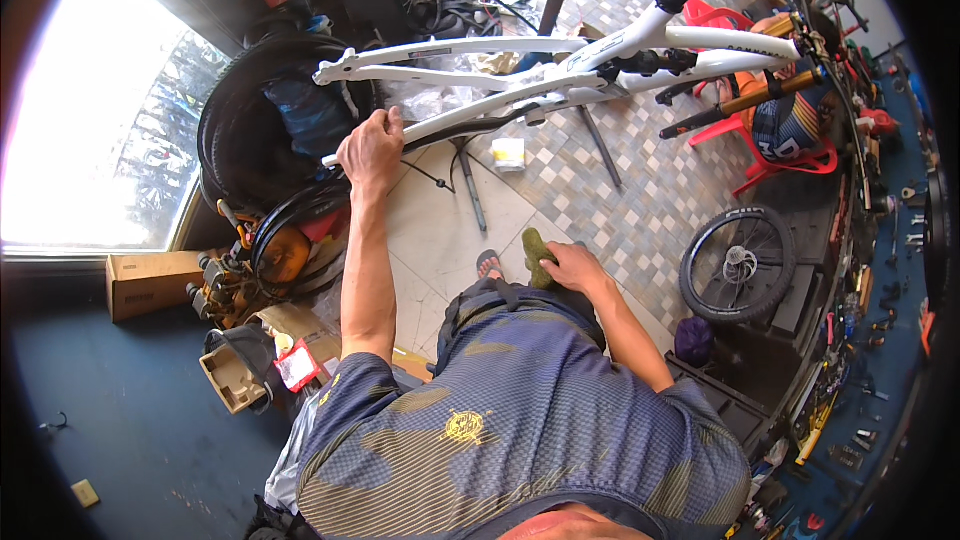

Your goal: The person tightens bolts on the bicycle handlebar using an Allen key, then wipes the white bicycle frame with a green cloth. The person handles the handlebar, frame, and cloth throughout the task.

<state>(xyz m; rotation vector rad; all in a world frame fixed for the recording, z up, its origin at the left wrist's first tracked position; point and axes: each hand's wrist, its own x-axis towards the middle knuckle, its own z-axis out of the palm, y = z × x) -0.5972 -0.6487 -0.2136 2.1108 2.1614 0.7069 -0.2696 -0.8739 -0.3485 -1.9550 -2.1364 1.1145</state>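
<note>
A white bicycle frame spans the upper part of the head view. Its narrow rear tubes reach left toward my left hand, whose fingers are wrapped round the end of the lowest tube. Down by my right thigh, my right hand grips an olive-green cloth that looks fuzzy and bunched up. A black strip or cable runs beneath the tube that my left hand holds.
Black tyres are piled left of the frame. A bicycle wheel stands at the right, beside a tool-covered blue wall. A red plastic chair and a bronze-coloured fork are at the upper right. A cardboard box sits lower left.
</note>
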